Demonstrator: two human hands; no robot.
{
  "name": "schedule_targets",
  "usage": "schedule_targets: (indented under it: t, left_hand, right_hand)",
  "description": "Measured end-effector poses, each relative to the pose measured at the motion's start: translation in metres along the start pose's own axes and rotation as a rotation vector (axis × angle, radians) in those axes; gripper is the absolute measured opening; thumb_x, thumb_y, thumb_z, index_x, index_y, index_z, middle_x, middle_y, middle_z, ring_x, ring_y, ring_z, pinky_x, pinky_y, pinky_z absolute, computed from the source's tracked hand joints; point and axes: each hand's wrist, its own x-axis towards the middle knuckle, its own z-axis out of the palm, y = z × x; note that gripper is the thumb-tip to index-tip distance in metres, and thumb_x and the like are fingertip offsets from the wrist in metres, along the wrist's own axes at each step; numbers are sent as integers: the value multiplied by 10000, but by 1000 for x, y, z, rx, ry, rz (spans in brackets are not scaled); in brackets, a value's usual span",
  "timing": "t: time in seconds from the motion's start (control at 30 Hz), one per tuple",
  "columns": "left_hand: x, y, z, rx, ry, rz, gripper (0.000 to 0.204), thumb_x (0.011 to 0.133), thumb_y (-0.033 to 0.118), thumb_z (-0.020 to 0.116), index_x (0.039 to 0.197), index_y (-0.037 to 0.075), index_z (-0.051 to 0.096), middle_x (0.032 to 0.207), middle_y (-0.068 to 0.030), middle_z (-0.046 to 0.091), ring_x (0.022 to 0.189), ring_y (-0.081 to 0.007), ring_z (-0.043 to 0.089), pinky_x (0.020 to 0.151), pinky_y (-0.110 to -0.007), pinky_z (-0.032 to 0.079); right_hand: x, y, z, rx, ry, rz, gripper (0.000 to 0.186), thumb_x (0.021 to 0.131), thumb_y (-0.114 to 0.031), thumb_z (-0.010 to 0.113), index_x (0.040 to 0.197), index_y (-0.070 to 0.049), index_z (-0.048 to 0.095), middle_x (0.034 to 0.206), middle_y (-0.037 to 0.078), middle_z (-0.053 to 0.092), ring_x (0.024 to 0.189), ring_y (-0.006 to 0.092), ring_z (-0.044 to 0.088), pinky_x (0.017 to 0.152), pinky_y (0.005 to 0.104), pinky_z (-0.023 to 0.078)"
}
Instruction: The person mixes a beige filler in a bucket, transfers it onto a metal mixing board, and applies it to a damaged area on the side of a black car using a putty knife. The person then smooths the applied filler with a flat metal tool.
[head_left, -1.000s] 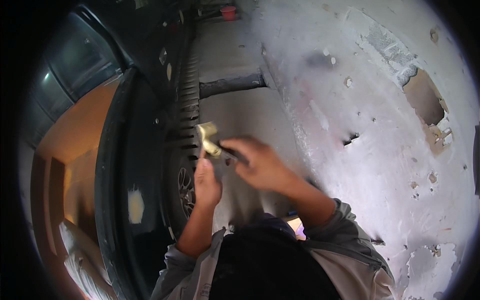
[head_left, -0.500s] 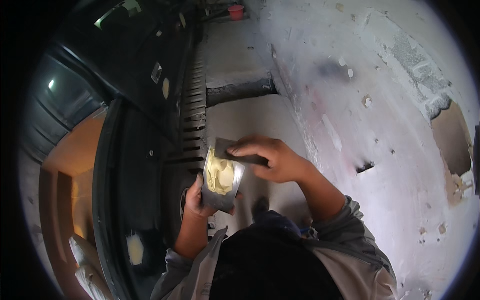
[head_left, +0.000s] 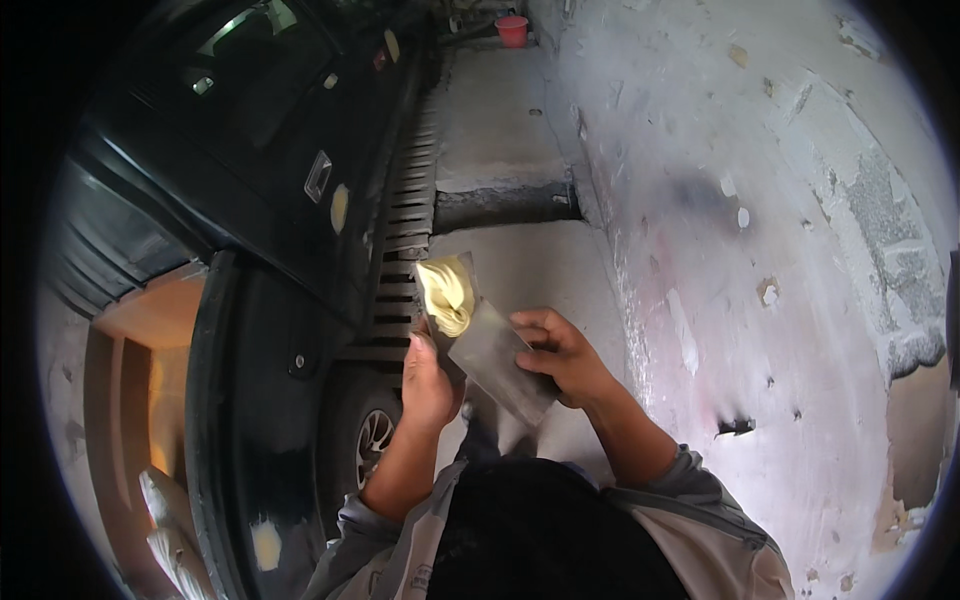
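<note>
My left hand (head_left: 428, 380) is closed round the lower part of a flat metal plate (head_left: 469, 266). A thick mound of pale yellow putty (head_left: 446, 294) lies folded over the plate's upper half. In my right hand (head_left: 560, 358) I grip a grey, flat rectangular putty spreader (head_left: 505, 362) by its right edge. The spreader slants down to the right, and its upper left edge overlaps the plate just below the putty. Whether the two actually touch I cannot tell. Part of my left fingers is hidden behind the plate.
A dark vehicle (head_left: 235, 190) runs along the left, with pale filler patches (head_left: 340, 208) and a wheel (head_left: 375, 440). A slatted floor grate (head_left: 408, 215) lies beside it. To the right rises a chipped, stained wall (head_left: 690, 290). Far ahead stands a red bucket (head_left: 512, 32).
My right hand has drawn the spreader down and right, from over the putty's top to below it. The plate has shifted slightly up, and the putty now sits more gathered near its top.
</note>
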Motion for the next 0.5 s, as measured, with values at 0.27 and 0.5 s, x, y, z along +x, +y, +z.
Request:
schedule_targets:
  t: [0.27, 0.5]
  left_hand:
    - [102, -18, -56, 691, -298, 114, 507, 1036, 296, 454, 1387, -69, 420, 1262, -156, 583, 1150, -225, 559, 999, -343, 426]
    - [200, 3, -100, -438, -344, -583, 720, 928, 588, 471, 1431, 80, 383, 1233, -273, 563, 959, -463, 633, 633, -552, 551]
  right_hand:
    - [115, -77, -18, 6, -40, -324, 507, 837, 4, 662, 1310, -63, 489, 1172, 95, 604, 1094, 168, 568, 935, 306, 462]
    - [188, -152, -18, -675, -352, -732, 422, 830, 55, 639, 1240, -22, 577, 1215, 135, 646, 1190, 242, 585, 1011, 389, 455]
